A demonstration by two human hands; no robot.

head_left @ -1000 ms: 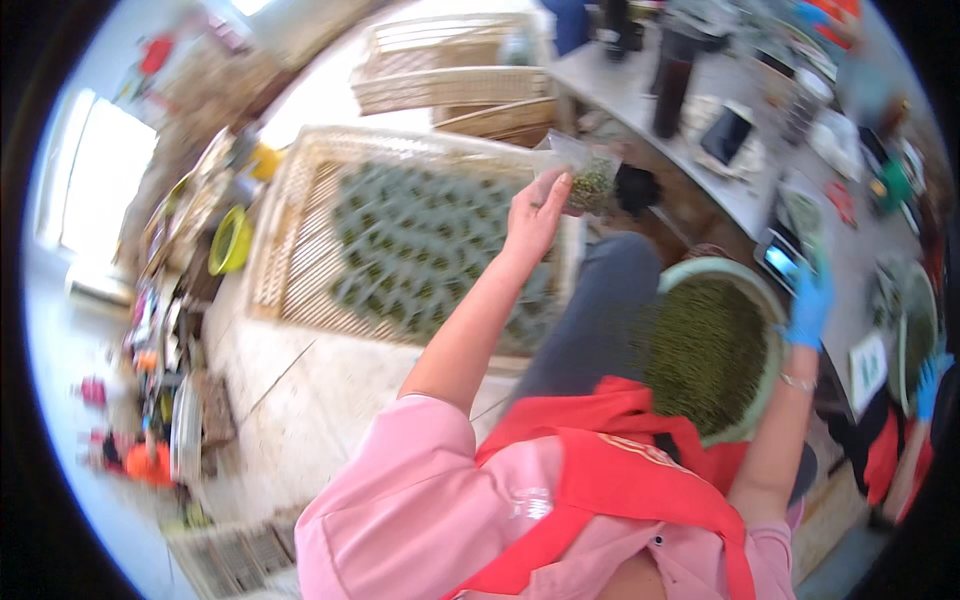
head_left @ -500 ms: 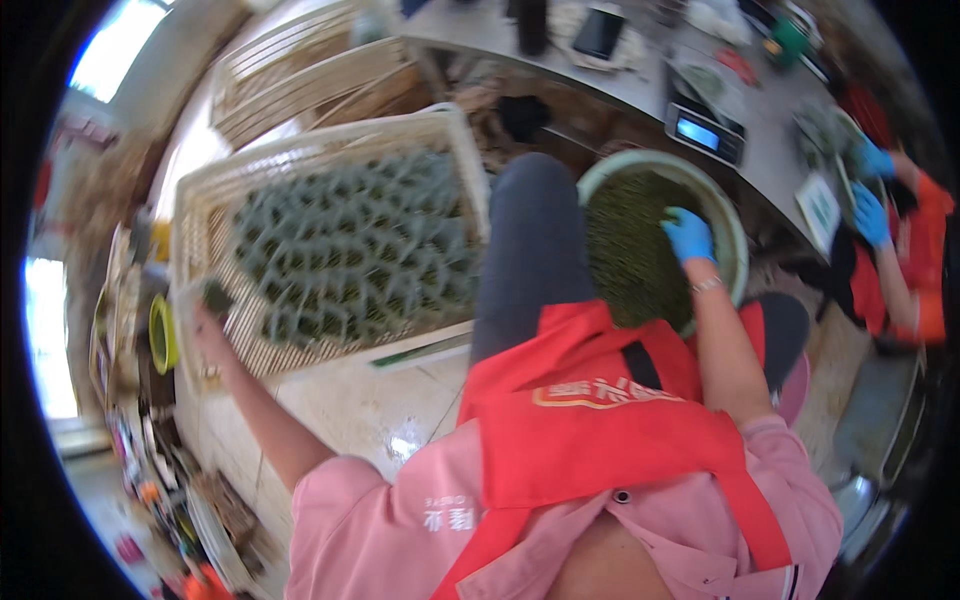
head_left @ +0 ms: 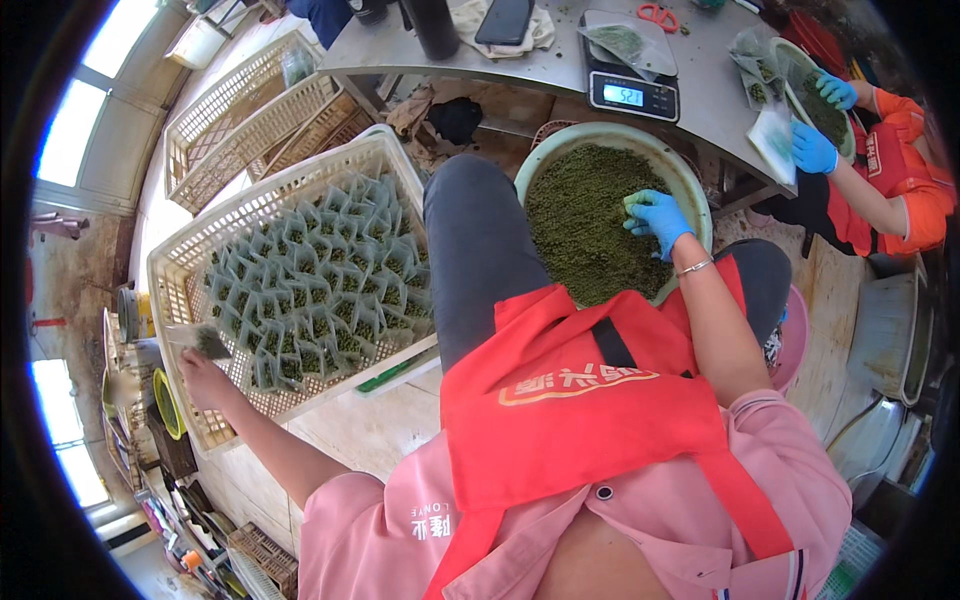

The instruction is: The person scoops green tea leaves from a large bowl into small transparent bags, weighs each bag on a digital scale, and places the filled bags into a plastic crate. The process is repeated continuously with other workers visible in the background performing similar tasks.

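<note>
My LH (head_left: 203, 378), bare, betw. 8 & 9 o'clk, grips a small clear bag (head_left: 211, 342) w/ green bits inside, at the crate's left side; can't tell if it touches the wall. Biggest risk imo: arm's well stretched, so a weak pinch could drop or tip it. If the mouth isn't sealed (can't see), bits would spill & might go thru the slots. The rows are packed tight too, so a careless push could topple neighbours. My RH (head_left: 657, 218), gloved blue, at 2 o'clk, has fingers bent in at the heap (head_left: 590, 225); can't tell if they've got any. Lifting a handful too fast could shed bits on my lap. L knee (head_left: 475, 225) sits betw. crate & tub: a jolt could knock either.

Containers: crate (head_left: 215, 232), 9 o'clk, slotted plastic, mostly full of upright clear bags (head_left: 320, 275), each w/ green bits low down. Tub (head_left: 683, 178), 2 o'clk, pale green, holds the loose heap. Scale (head_left: 634, 97), 1 o'clk, display lit, has another part-filled bag (head_left: 620, 42) lying on it. Co-worker's basin (head_left: 845, 135), far out at 2, has green stuff in it. Rear crate (head_left: 245, 148), 10 o'clk, has a clear bag or tub-like thing at its far end. Pink bucket (head_left: 798, 348), 3 o'clk: contents mostly hidden.
</note>
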